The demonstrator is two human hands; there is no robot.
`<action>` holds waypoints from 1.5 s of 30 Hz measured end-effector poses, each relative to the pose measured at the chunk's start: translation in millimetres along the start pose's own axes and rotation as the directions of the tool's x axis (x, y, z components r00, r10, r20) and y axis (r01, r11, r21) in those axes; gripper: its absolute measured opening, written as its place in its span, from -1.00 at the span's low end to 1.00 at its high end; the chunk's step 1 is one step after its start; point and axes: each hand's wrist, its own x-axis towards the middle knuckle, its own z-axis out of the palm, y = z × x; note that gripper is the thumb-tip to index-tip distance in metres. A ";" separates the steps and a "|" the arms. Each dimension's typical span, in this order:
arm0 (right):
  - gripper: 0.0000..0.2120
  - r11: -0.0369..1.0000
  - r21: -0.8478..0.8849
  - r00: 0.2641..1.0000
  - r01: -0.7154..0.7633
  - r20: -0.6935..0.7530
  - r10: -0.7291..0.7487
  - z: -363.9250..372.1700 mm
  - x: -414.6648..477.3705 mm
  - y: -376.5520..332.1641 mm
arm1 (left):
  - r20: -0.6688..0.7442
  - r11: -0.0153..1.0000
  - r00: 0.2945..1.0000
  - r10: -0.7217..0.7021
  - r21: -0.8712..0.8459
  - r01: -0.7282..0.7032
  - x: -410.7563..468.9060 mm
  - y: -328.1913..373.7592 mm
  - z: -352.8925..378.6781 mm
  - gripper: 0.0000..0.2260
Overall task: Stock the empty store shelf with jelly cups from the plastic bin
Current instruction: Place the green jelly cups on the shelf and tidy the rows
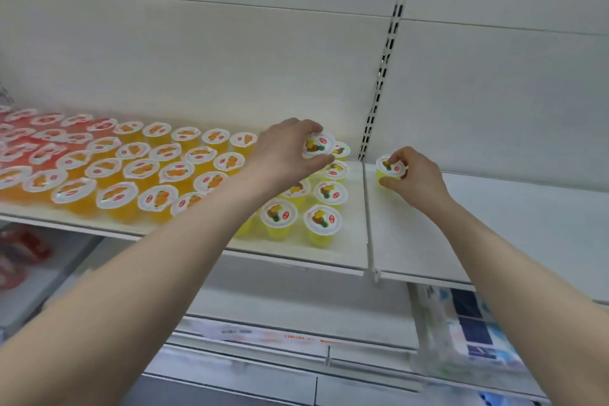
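Left hand (286,155): fingers and thumb curled round the rim of 1 yellow jelly cup (318,144). The cup was round, foil-lidded translucent plastic, axis upright, lid up, near the back of the left shelf panel (349,250).

Right hand (417,180): pinched 1 second cup (389,171), upright, at the right shelf panel's (494,224) back-left corner. Smooth white surface lay open toward 3 o'clock.

Yellow cups (322,219) stood at 6 o'clock of the left hand, and orange cups (148,168) at 9 o'clock.

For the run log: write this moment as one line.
left hand grips left cup at back of yellow rows | right hand grips right cup at right shelf back-left
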 end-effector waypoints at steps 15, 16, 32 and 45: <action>-0.63 0.993 -0.076 0.993 0.090 0.078 -0.084 10.8 34.8 15.5 | 0.018 0.995 0.996 0.083 -0.062 -0.082 34.6 14.6 26.0 -0.50; -0.60 0.985 -0.108 0.988 0.131 0.091 -0.122 6.0 32.9 16.6 | 0.025 0.993 0.995 0.096 -0.065 -0.094 37.8 18.9 29.4 -0.50; -0.53 0.881 -0.400 0.954 0.254 -0.047 -0.296 -38.8 12.9 39.4 | 0.273 0.990 0.953 0.129 0.025 -0.141 58.4 60.9 122.3 -0.52; -0.60 0.831 -0.469 0.942 0.301 0.013 -0.334 -43.0 12.3 29.9 | 0.275 0.975 0.946 0.171 0.092 -0.203 52.2 62.0 110.2 -0.48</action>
